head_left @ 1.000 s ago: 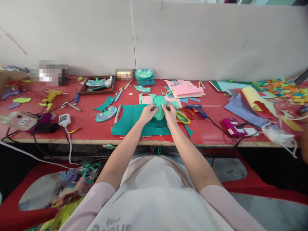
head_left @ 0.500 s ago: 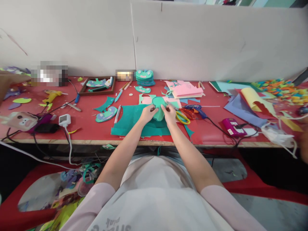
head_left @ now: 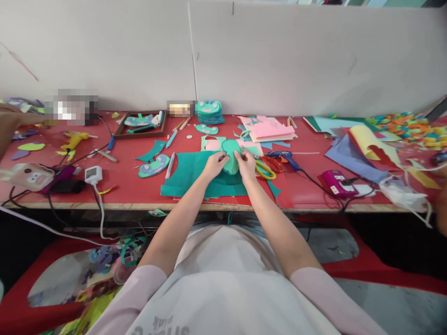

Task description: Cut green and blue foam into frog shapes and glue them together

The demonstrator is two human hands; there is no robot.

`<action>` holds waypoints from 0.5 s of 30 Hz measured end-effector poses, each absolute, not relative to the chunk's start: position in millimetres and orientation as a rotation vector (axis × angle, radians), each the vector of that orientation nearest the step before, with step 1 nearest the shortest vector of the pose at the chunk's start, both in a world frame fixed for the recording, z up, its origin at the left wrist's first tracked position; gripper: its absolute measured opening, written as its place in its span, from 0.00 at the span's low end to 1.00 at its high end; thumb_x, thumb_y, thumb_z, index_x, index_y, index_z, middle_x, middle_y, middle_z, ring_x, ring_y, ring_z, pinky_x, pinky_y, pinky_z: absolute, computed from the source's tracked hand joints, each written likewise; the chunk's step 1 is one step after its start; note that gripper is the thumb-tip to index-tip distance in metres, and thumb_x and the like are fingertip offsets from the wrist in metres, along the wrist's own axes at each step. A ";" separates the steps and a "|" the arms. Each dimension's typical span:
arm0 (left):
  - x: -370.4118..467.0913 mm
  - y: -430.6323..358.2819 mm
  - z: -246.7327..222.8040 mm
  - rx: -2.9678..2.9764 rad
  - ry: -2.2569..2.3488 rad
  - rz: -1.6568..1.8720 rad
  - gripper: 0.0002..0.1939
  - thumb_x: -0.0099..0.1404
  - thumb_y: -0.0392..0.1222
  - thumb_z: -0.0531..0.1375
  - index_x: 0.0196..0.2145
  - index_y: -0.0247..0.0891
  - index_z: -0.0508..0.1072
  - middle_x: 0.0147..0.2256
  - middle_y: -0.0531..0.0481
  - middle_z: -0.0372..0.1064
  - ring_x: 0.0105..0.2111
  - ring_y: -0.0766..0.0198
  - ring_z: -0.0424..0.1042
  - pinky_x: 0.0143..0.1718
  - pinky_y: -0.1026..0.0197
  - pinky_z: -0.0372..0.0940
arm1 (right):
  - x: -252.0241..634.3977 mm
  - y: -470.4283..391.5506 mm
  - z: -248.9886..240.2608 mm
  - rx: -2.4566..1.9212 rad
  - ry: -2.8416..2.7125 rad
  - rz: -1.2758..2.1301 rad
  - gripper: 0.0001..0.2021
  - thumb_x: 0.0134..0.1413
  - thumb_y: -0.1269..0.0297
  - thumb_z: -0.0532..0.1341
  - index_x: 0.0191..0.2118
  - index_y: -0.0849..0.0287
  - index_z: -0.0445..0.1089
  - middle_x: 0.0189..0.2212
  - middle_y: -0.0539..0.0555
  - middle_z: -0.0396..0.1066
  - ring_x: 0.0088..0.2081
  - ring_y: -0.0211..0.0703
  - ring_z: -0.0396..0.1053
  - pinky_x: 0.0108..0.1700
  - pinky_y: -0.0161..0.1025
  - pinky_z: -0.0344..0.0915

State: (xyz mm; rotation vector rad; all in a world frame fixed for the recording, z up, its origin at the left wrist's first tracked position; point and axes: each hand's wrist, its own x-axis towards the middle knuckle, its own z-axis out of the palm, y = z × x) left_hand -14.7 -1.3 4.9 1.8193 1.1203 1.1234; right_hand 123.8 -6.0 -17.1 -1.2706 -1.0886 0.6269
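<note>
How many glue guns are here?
2: a yellow glue gun on the left and a blue glue gun right of the right hand; others may be hidden.

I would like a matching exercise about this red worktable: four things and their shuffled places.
Things
1. light green rounded flat piece
2. yellow pistol-shaped glue gun
3. brown rectangular tray
4. magenta box-shaped power socket

Places
A. right part of the table
B. near the wall, holding a turquoise face-shaped cutout
C. held by left hand and right hand
D. left of the tray

Pairs: 1-C; 2-D; 3-B; 4-A
</note>
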 end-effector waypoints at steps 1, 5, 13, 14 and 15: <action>-14.8 -1.5 4.8 1.816 1.125 1.126 0.15 0.62 0.41 0.55 0.20 0.39 0.55 0.18 0.59 0.47 0.21 0.69 0.51 0.26 0.63 0.48 | 123.8 -5.9 -17.3 -1.272 -1.092 0.623 0.21 0.41 0.43 0.62 0.24 0.57 0.62 0.21 0.48 0.64 0.28 0.41 0.61 0.35 0.40 0.60; -16.3 -1.0 2.4 1.810 1.187 1.133 0.14 0.62 0.43 0.55 0.21 0.39 0.58 0.18 0.58 0.49 0.20 0.69 0.51 0.25 0.63 0.47 | 123.2 -6.7 -17.5 -1.254 -1.104 0.610 0.20 0.42 0.43 0.62 0.22 0.56 0.61 0.20 0.47 0.63 0.27 0.40 0.60 0.33 0.39 0.60; -18.1 2.4 1.3 1.765 1.201 1.149 0.17 0.62 0.44 0.55 0.20 0.39 0.54 0.18 0.59 0.46 0.20 0.69 0.48 0.25 0.63 0.45 | 119.6 -11.5 -15.1 -1.210 -1.137 0.654 0.23 0.47 0.42 0.59 0.20 0.55 0.54 0.16 0.45 0.48 0.23 0.37 0.53 0.29 0.40 0.57; -17.9 2.6 1.9 1.749 1.180 1.153 0.17 0.62 0.43 0.55 0.20 0.40 0.53 0.18 0.58 0.45 0.20 0.69 0.48 0.25 0.63 0.46 | 119.3 -12.0 -14.8 -1.194 -1.140 0.661 0.23 0.48 0.43 0.59 0.19 0.54 0.52 0.16 0.45 0.47 0.23 0.38 0.53 0.29 0.41 0.58; -17.7 2.6 2.7 1.733 1.157 1.159 0.16 0.62 0.43 0.55 0.20 0.40 0.53 0.18 0.58 0.45 0.20 0.69 0.48 0.25 0.63 0.46 | 119.1 -12.5 -14.4 -1.179 -1.141 0.668 0.23 0.49 0.44 0.59 0.19 0.54 0.51 0.17 0.46 0.47 0.24 0.39 0.54 0.30 0.42 0.58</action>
